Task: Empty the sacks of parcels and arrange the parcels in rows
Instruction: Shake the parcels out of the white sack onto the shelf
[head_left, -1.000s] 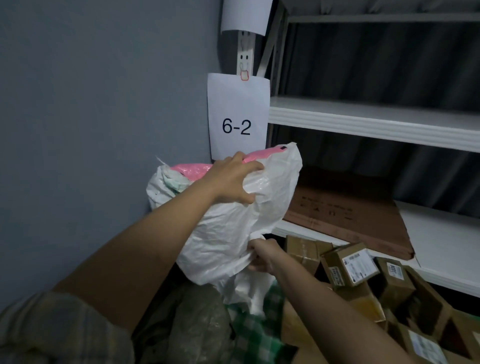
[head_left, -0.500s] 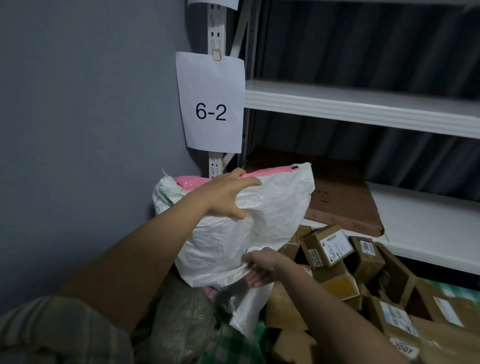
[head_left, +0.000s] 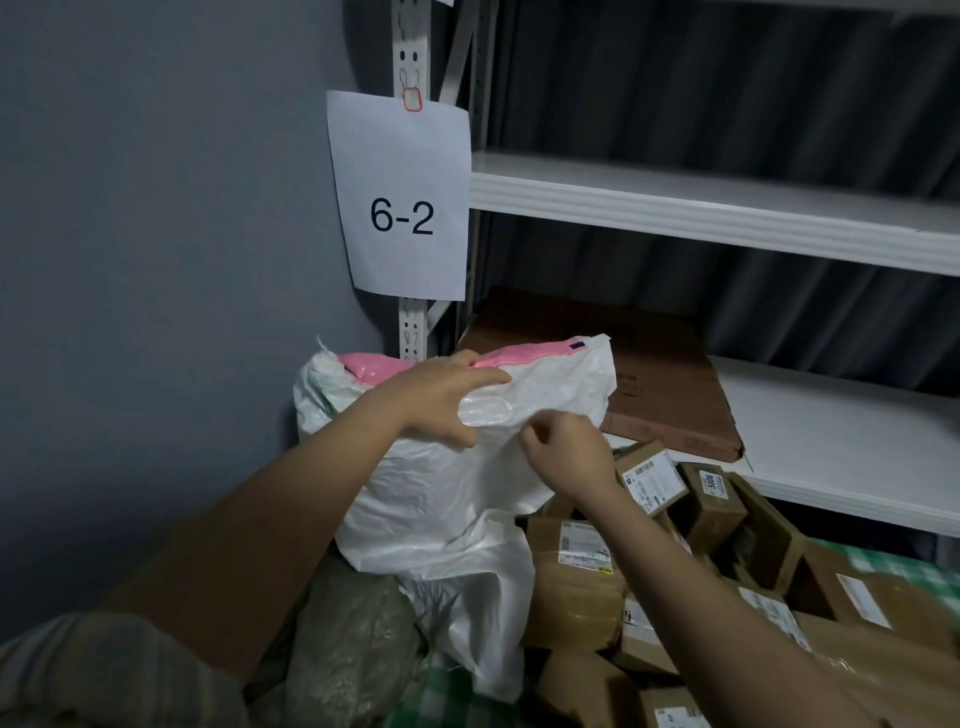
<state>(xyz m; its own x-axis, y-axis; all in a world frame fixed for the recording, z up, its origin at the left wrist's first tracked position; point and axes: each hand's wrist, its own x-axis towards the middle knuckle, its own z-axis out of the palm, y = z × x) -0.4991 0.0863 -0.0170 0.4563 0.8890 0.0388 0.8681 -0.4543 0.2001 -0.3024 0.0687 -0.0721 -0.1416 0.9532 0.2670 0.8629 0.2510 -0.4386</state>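
Observation:
A white woven sack stands against the grey wall, with a pink parcel showing at its open top. My left hand grips the sack's upper edge, fingers curled over the fabric. My right hand pinches the sack's fabric just right of the left hand. A heap of brown cardboard parcels with white labels lies to the right of the sack, at floor level under my right arm.
White shelving fills the right side; a flat brown carton lies on its lower shelf. A paper sign reading 6-2 hangs on the upright. A grey-green sack lies at the bottom.
My right hand left the sack's lower part and rose to pinch the fabric near its top, beside my left hand. The left hand keeps its grip.

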